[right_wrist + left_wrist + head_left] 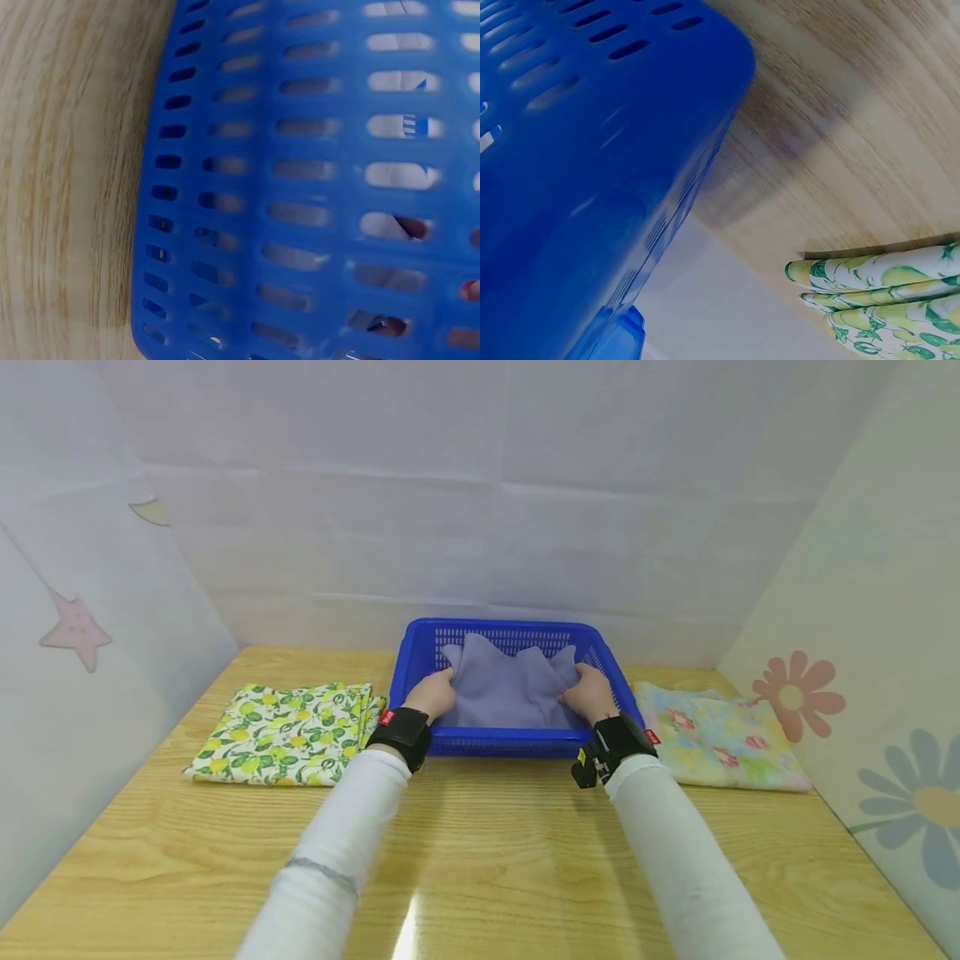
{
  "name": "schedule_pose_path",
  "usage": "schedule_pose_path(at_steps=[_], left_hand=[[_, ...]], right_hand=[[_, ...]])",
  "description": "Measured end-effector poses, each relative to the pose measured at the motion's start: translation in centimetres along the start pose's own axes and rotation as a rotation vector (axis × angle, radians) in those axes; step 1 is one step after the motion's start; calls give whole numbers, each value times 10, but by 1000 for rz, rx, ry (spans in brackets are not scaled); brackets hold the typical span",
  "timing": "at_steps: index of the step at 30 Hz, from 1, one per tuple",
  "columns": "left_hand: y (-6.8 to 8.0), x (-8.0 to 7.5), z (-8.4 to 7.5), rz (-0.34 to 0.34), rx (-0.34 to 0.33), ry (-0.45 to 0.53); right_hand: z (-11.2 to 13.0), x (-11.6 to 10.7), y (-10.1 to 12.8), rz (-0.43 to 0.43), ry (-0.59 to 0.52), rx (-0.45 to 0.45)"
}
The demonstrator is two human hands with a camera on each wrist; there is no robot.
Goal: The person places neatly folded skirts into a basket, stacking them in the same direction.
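Both hands reached into the blue slotted plastic basket [517, 742] on the pale wooden table [487, 860]; the left hand [432, 695] gripped the left edge of the lavender fleece cloth [510, 689] lying inside, and the right hand [588, 693] gripped its right edge, the two held apart; a folded lemon-print fabric [288, 732] lay left of the basket; a folded pastel floral fabric [716, 735] lay to its right.

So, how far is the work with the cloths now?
Looks done: the lemon-print cloth and the floral cloth lie folded beside the blue basket. In hand: the left hand and the right hand grip the lavender cloth inside the basket. Left: it is still crumpled.
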State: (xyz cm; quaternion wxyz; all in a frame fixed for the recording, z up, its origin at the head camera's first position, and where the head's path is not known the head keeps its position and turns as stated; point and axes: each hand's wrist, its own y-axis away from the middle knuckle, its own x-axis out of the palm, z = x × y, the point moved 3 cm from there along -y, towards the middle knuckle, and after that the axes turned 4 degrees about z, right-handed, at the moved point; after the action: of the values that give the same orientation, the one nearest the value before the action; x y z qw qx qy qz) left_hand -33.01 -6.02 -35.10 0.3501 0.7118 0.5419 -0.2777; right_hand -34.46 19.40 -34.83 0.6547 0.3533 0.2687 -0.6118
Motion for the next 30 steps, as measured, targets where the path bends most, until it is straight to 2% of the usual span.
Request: schedule_pose_path(at_steps=[9,16,20,23,27,30], left_hand=[[-3,1,0,4,-21,-70],[-10,6,4,7,-34,-200],[-11,8,6,10,-16,-291],[-8,5,4,-53,12,-323],[-1,-1,-3,-173,67,-304],[5,-2,-9,-159,73,-297]], right_hand=[[6,3,5,14,77,-7],[2,6,4,22,167,23],[-1,8,3,40,214,44],[0,8,4,26,252,-6],[2,7,4,25,284,-88],[6,6,7,157,247,-102]])
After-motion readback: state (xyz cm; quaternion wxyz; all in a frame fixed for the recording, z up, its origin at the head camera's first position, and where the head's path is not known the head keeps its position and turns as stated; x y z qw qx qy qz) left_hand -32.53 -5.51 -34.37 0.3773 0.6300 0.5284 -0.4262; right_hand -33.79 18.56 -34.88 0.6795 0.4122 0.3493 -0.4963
